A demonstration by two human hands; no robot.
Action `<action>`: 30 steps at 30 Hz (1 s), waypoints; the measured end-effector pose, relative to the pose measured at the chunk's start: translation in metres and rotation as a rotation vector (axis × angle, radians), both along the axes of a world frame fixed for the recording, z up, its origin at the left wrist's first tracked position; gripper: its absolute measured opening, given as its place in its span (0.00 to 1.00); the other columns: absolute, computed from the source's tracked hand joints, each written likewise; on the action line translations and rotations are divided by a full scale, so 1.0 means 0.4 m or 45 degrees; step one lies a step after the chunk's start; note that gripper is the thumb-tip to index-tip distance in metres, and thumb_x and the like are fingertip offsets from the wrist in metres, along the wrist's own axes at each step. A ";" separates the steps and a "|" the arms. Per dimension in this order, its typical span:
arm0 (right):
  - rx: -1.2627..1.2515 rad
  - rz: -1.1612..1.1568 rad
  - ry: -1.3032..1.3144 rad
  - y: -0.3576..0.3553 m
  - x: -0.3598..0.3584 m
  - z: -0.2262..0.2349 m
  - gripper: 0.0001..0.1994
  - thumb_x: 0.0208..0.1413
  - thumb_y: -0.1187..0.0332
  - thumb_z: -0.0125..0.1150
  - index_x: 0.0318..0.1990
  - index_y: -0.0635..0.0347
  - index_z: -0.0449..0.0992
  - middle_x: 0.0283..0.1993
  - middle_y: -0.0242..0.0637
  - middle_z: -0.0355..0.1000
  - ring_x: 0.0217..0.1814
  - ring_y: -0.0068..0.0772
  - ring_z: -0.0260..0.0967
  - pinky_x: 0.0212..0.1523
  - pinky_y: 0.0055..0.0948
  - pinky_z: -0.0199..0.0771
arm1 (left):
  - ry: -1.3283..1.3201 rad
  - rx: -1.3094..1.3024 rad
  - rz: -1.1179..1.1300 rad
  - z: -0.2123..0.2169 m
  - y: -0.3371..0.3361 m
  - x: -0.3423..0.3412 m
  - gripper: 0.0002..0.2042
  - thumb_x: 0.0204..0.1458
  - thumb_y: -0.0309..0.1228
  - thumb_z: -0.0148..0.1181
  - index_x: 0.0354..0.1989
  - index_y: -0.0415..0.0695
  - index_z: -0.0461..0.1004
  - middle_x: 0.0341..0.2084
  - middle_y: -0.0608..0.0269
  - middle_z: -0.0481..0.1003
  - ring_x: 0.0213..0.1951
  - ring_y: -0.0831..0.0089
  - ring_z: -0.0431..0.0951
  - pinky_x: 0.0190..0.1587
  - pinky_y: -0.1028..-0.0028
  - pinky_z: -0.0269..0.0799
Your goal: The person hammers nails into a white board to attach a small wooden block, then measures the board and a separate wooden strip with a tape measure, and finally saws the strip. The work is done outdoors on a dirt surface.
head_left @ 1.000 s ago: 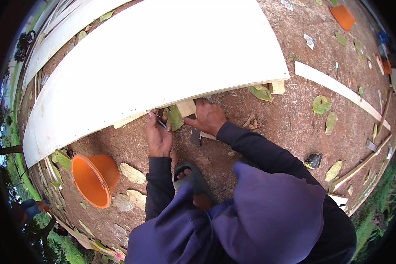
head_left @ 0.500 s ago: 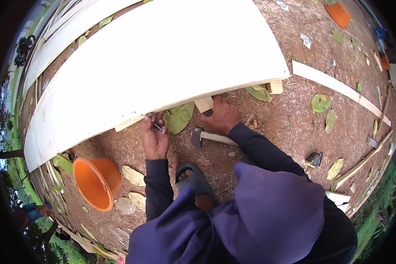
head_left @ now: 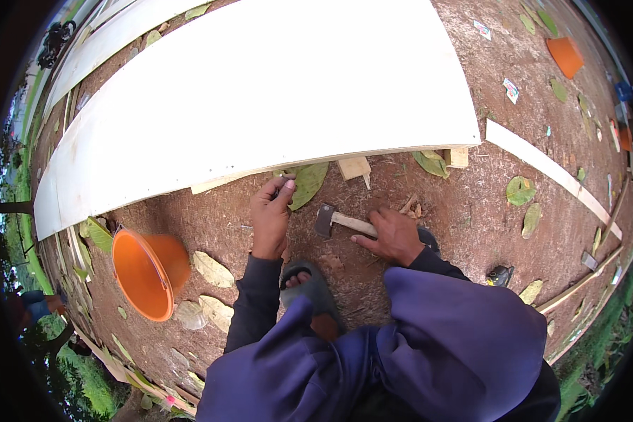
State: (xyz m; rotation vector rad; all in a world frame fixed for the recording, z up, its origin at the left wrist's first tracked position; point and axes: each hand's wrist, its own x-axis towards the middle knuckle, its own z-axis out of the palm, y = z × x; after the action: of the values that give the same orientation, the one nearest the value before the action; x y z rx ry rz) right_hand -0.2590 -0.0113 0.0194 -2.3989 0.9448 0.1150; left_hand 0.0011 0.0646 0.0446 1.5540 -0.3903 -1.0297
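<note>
A large white board lies raised over the ground, its near edge facing me. My left hand is just below that edge, finger and thumb pinched on a small thin nail. On the soil to its right lies a small hatchet with a dark metal head and a pale wooden handle. My right hand has its fingers and thumb around the handle's end. A wooden block juts from under the board between my hands; a green leaf lies beside it.
An orange bucket lies tipped at the left. To the right, a long pale strip and a dark object with yellow marks are on the soil. Dry leaves are scattered about. Another orange container is at the far right.
My right hand has left the wooden block and come back to the hatchet handle. My left hand has shifted right and turned, still pinching. The view has shifted slightly.
</note>
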 end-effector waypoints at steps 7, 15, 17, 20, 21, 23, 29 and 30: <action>0.321 -0.147 -0.166 0.028 -0.052 -0.006 0.17 0.60 0.60 0.66 0.48 0.64 0.73 0.37 0.52 0.77 0.40 0.58 0.78 0.40 0.52 0.76 | -0.662 -0.169 -0.409 0.050 -0.181 -0.001 0.10 0.61 0.29 0.64 0.45 0.34 0.84 0.36 0.54 0.84 0.38 0.72 0.81 0.42 0.70 0.75; 0.819 -0.520 -0.399 -0.007 -0.147 0.123 0.21 0.61 0.62 0.67 0.56 0.66 0.76 0.36 0.40 0.77 0.35 0.31 0.74 0.36 0.37 0.73 | -0.937 -0.238 -0.642 0.046 -0.275 -0.016 0.09 0.59 0.29 0.65 0.41 0.36 0.85 0.36 0.51 0.84 0.37 0.61 0.83 0.43 0.67 0.77; 0.942 -0.639 -0.403 -0.013 -0.167 0.133 0.20 0.62 0.63 0.66 0.57 0.66 0.76 0.38 0.36 0.77 0.35 0.25 0.73 0.35 0.31 0.72 | -0.974 -0.210 -0.687 0.031 -0.283 -0.019 0.10 0.61 0.31 0.64 0.42 0.37 0.85 0.36 0.52 0.84 0.38 0.64 0.84 0.44 0.68 0.76; 1.160 -0.784 -0.547 -0.028 -0.172 0.175 0.19 0.65 0.66 0.63 0.60 0.66 0.75 0.39 0.33 0.75 0.34 0.18 0.70 0.34 0.24 0.71 | -1.017 -0.206 -0.681 0.025 -0.278 -0.010 0.10 0.61 0.31 0.63 0.41 0.37 0.85 0.34 0.51 0.84 0.38 0.62 0.84 0.44 0.67 0.77; 1.234 -0.832 -0.617 -0.033 -0.172 0.192 0.19 0.67 0.67 0.61 0.60 0.66 0.75 0.39 0.31 0.74 0.33 0.16 0.69 0.33 0.21 0.71 | -1.004 -0.210 -0.683 0.027 -0.277 -0.010 0.10 0.61 0.31 0.63 0.41 0.36 0.84 0.35 0.51 0.84 0.38 0.62 0.84 0.44 0.67 0.77; 1.327 -0.851 -0.688 -0.042 -0.167 0.223 0.20 0.68 0.64 0.60 0.63 0.65 0.73 0.36 0.31 0.74 0.33 0.16 0.69 0.35 0.20 0.71 | -0.980 -0.212 -0.683 0.032 -0.271 -0.008 0.10 0.61 0.30 0.63 0.41 0.36 0.84 0.35 0.50 0.84 0.39 0.61 0.84 0.44 0.66 0.77; 0.969 -0.712 -0.652 -0.038 -0.183 0.156 0.18 0.72 0.62 0.55 0.62 0.65 0.72 0.32 0.34 0.74 0.32 0.22 0.74 0.30 0.27 0.73 | -1.074 -0.365 -0.594 0.014 -0.266 -0.028 0.09 0.61 0.29 0.61 0.40 0.34 0.82 0.35 0.48 0.82 0.37 0.56 0.83 0.42 0.66 0.76; 0.843 -0.653 -0.622 -0.032 -0.185 0.149 0.17 0.72 0.63 0.54 0.61 0.65 0.72 0.30 0.34 0.73 0.31 0.24 0.75 0.29 0.28 0.73 | -1.089 -0.353 -0.592 0.015 -0.267 -0.035 0.08 0.61 0.28 0.62 0.40 0.35 0.82 0.35 0.48 0.82 0.37 0.55 0.83 0.42 0.64 0.77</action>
State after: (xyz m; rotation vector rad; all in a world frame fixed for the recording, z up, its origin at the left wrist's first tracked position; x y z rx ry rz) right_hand -0.3328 -0.0240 0.0791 -1.4370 1.0402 -0.2939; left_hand -0.0128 -0.0423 0.0506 1.6171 -1.4734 -0.5489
